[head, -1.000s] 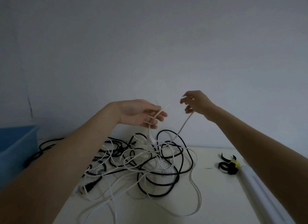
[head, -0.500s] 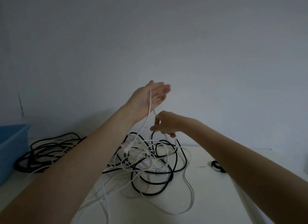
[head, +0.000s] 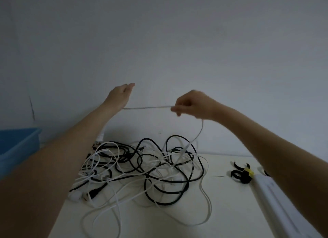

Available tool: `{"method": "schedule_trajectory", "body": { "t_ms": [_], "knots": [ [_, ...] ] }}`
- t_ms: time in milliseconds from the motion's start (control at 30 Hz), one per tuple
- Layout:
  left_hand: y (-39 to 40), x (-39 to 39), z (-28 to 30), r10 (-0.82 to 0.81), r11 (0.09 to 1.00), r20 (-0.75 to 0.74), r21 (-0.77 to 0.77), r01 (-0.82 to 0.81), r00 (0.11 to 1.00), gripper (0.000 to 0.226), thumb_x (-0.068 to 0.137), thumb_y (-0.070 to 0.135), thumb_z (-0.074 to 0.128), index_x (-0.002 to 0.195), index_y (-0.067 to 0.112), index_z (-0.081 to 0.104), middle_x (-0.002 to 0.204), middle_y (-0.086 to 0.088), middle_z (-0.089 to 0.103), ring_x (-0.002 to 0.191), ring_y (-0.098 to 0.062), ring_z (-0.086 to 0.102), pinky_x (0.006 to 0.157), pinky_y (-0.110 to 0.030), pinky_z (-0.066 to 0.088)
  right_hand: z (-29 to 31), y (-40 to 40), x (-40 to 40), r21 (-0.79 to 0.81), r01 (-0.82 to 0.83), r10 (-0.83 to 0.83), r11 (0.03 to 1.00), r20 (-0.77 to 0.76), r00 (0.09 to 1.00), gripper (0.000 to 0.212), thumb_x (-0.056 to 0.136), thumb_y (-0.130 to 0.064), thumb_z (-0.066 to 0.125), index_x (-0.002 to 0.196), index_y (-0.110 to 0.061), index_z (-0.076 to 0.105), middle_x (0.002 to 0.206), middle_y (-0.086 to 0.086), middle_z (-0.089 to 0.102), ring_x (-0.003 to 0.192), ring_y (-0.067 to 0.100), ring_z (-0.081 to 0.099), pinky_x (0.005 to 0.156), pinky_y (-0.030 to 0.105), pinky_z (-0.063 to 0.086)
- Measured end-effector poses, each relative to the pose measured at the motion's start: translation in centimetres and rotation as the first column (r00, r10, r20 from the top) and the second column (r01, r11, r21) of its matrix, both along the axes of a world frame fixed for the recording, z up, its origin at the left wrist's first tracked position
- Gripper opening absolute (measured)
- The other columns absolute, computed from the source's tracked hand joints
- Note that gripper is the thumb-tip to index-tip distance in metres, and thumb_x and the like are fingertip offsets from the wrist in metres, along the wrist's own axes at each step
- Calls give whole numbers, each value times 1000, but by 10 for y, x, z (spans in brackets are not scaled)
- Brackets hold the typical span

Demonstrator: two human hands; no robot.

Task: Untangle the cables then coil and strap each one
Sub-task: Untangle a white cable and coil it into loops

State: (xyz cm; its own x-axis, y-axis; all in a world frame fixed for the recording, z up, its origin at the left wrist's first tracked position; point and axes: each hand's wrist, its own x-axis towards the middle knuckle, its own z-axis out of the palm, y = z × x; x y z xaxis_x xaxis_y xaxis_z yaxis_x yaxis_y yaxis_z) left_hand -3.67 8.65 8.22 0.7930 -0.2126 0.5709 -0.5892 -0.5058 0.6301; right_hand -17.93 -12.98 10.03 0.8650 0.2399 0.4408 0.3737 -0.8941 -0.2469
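White cable (head: 149, 107): thin, flat-looking, pale; one stretch pulled taut and level between both raised hands, above the tangle (head: 147, 165). From the right hand (head: 192, 104) it drops in a soft curve into the heap. Right hand: fingers curled down, pinching the cable. Left hand (head: 119, 96): fingers extended upward, cable crossing at the wrist; whether it wraps the palm is hard to tell. Tangle: glossy black round cords and matte white ones, looped and knotted, lying on a smooth white table (head: 221, 216). Right of the tangle, black straps (head: 239, 174) with a yellow tag. Left of the tangle, a blue plastic bin (head: 16, 143).
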Motion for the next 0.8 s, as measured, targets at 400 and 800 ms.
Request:
{"method": "schedule_trajectory", "body": {
  "t_ms": [400, 800],
  "knots": [
    [-26, -47, -1, -613, 787, -575, -382, 484, 542, 43, 102, 44, 25, 117, 21, 58, 107, -8, 70, 84, -21, 69, 83, -36, 55, 1, 16, 29, 34, -56, 55, 998, 22, 998, 20, 93, -18, 57, 100, -7, 73, 71, -8, 62, 63, 1, 51, 61, 7, 37],
    [-60, -78, -4, -799, 550, -563, -545, 633, 210, 39, 99, 43, 28, 94, 15, 55, 48, 8, 32, 26, 1, 22, 30, -9, 16, 2, -21, 20, 637, -28, -88, 771, 150, 985, 21, 92, -19, 59, 73, -14, 66, 50, -4, 34, 39, 4, 28, 40, 18, 24]
  ]
}}
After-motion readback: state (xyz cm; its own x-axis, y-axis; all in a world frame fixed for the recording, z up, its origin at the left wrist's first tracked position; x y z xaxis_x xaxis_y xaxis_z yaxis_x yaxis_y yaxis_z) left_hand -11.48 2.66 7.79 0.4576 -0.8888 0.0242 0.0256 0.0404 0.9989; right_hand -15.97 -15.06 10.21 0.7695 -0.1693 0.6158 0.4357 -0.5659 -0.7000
